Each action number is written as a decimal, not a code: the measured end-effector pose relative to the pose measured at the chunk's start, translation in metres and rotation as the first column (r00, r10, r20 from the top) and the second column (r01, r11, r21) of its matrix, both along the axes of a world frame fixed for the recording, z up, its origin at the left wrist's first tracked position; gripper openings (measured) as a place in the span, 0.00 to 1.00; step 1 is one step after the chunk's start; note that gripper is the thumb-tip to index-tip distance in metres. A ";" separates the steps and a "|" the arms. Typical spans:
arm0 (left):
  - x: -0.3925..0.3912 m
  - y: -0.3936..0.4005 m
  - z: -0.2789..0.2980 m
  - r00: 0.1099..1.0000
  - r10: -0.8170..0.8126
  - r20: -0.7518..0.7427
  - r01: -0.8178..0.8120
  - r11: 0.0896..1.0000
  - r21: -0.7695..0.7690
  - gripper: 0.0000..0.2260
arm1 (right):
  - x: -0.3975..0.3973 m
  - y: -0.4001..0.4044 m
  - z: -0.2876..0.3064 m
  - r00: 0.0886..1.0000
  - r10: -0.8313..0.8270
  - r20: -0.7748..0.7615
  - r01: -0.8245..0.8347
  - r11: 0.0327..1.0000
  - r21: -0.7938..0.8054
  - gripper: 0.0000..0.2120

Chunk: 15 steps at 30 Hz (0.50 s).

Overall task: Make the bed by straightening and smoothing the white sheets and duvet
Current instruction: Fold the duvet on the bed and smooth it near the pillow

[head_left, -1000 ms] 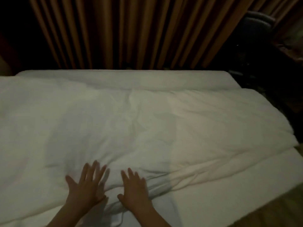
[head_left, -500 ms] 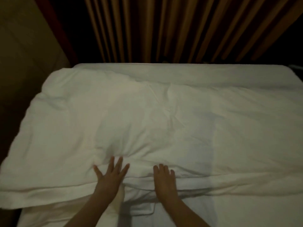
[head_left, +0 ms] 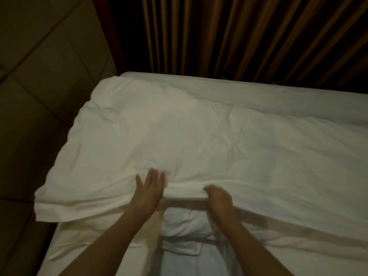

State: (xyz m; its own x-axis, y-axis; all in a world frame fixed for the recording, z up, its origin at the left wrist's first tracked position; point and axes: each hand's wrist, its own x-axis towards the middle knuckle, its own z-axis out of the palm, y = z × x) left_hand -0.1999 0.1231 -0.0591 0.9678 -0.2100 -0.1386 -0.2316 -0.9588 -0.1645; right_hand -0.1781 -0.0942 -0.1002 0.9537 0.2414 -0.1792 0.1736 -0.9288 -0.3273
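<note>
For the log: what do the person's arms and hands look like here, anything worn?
Both forearms are bare as far as the frame shows: no sleeves, gloves, watch or bracelet visible. The left hand and right hand are bare too; the picture is dim and blurred, so rings cannot be ruled out.

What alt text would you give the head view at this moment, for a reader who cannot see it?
A person's left hand lies flat with straight fingers on a white duvet, while the right hand curls around its near edge. White sheet shows beneath; brown curtains hang behind the dim bed.
</note>
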 end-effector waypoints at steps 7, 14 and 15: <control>0.018 -0.001 0.019 0.971 0.241 -0.004 -0.241 0.969 -0.063 0.25 | -0.035 0.017 0.035 0.959 -0.278 0.049 0.262 0.941 0.213 0.19; -0.083 0.069 -0.051 0.917 0.250 -0.311 -0.259 0.966 0.013 0.35 | -0.103 0.072 -0.010 0.956 0.252 -0.151 -0.252 0.967 0.022 0.20; -0.080 0.080 -0.052 0.886 0.294 -0.359 -0.303 0.952 0.033 0.34 | -0.096 0.088 -0.001 0.956 0.273 -0.112 -0.265 0.961 0.075 0.19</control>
State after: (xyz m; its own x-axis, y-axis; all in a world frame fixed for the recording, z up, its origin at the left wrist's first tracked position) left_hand -0.2800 0.2035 -0.1109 0.8722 0.0734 -0.4836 0.0275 -0.9945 -0.1014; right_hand -0.2745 -0.0065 -0.1012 0.8243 0.4995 -0.2665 0.3703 -0.8318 -0.4136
